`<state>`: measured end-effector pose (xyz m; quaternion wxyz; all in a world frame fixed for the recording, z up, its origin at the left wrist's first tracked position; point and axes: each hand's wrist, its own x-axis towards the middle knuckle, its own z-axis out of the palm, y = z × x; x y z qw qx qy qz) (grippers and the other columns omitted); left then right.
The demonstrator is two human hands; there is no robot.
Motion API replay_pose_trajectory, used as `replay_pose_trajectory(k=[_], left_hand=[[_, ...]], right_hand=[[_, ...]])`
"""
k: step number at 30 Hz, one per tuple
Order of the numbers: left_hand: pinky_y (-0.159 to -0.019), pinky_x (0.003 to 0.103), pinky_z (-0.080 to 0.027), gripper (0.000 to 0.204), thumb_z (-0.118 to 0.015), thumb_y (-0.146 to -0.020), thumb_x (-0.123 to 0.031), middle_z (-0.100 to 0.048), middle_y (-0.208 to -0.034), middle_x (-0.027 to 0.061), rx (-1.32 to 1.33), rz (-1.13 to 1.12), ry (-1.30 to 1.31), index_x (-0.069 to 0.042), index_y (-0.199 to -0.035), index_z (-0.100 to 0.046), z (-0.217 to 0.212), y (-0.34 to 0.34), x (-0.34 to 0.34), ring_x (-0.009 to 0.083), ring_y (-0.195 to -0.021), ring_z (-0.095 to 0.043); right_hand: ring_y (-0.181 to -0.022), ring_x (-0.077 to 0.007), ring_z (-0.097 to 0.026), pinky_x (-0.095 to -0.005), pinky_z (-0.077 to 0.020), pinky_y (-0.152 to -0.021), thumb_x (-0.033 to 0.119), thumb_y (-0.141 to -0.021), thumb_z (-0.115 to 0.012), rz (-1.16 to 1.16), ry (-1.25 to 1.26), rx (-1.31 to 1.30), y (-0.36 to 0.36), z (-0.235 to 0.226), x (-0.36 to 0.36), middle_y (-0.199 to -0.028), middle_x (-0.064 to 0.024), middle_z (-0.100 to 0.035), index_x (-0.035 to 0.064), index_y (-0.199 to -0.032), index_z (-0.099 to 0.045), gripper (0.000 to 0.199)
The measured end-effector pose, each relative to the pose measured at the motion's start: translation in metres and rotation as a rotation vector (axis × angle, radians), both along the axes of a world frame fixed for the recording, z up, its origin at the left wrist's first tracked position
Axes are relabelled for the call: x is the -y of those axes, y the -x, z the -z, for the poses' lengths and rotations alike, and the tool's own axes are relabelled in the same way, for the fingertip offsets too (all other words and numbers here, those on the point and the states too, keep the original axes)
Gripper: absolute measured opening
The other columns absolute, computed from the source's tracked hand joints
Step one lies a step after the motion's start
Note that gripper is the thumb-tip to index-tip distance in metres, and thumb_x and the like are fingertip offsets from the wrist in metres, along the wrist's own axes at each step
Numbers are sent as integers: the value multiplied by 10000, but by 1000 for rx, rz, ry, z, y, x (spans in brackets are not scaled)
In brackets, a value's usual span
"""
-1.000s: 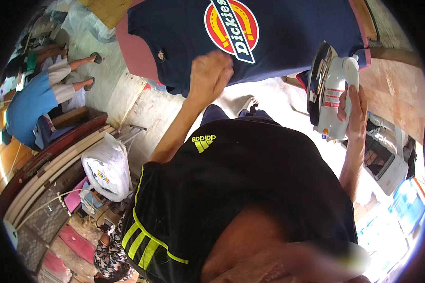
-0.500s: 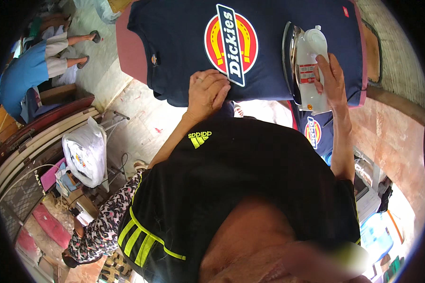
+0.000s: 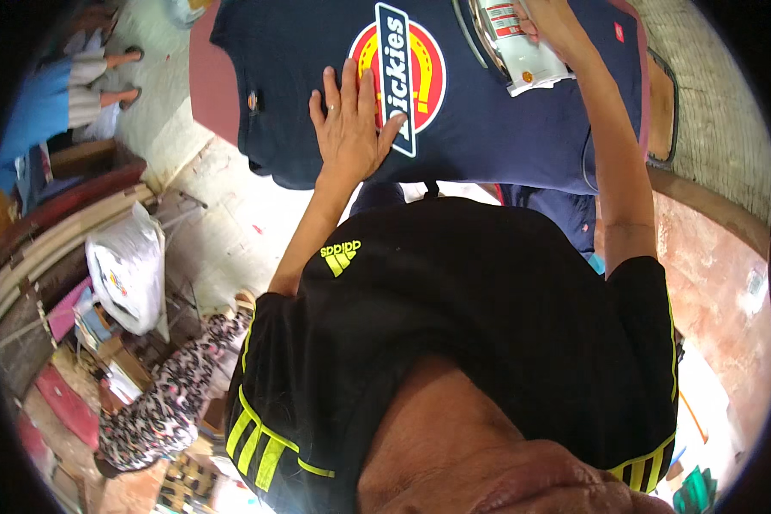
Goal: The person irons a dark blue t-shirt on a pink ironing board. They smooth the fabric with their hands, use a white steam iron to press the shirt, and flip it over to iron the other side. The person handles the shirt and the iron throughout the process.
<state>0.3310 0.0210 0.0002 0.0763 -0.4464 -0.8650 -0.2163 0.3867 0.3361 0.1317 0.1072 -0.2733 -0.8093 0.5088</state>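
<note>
Left hand (image 3: 348, 141) flat on the navy-blue fabric T-shirt (image 3: 505, 141), fingers apart, index and thumb overlapping the round red-and-yellow printed emblem (image 3: 435, 86); probably bracing the cloth so it stays smooth. Right hand (image 3: 558, 32) has its fingers clamped on the white iron with a shiny chrome-edged base (image 3: 527, 62), right of the emblem; upper edge crops the grip, can't tell if the base touches cloth. Shirt lies spread over the dusty-pink-covered worktop (image 3: 210, 81), presumably for flat backing.

Iron (image 3: 525, 58) cut off; shirt (image 3: 497, 137) too.
</note>
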Motion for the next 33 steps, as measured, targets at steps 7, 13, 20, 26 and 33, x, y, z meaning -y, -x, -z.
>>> replay_pose_trajectory(k=[7,13,20,26,33], left_hand=[[-1198,622,-80,901,-503,-922,-673,-279,-1637,170,18,-306,69,-41,-1545,-348,19,-40,24,371,-1544,-158],[-1202,605,-54,832,-497,-967,-601,-275,-1645,139,31,-412,75,-33,-1552,-335,23,-75,60,338,-1548,-158],[-1133,611,-140,732,-547,-950,-558,-361,-1586,165,-87,-531,-21,-32,-1454,-484,25,-60,67,404,-1476,-260],[-1166,597,-98,716,-541,-940,-548,-328,-1608,163,-78,-607,-54,-73,-1473,-478,30,-55,62,413,-1500,-210],[-1164,611,-92,701,-509,-952,-545,-329,-1611,153,-101,-604,-43,-81,-1476,-482,27,-55,59,416,-1500,-211]], right_hand=[[-444,-59,-376,-244,-338,-425,347,-1026,-533,-12,201,-19,-73,7,40,-620,15,-438,77,-940,-490,287],[-459,-102,-431,-293,-369,-416,373,-1012,-544,-39,184,-69,-79,18,32,-655,-32,-486,25,-952,-486,357],[-468,-104,-441,-297,-376,-416,390,-1009,-542,-71,194,19,-104,16,55,-667,-40,-498,23,-960,-488,375],[-483,-105,-459,-308,-400,-434,407,-1003,-540,-19,265,-38,-130,15,89,-672,-49,-503,18,-986,-486,393],[-494,-97,-460,-281,-393,-443,361,-1019,-542,-106,162,-111,-62,13,54,-681,-28,-500,40,-960,-478,332]])
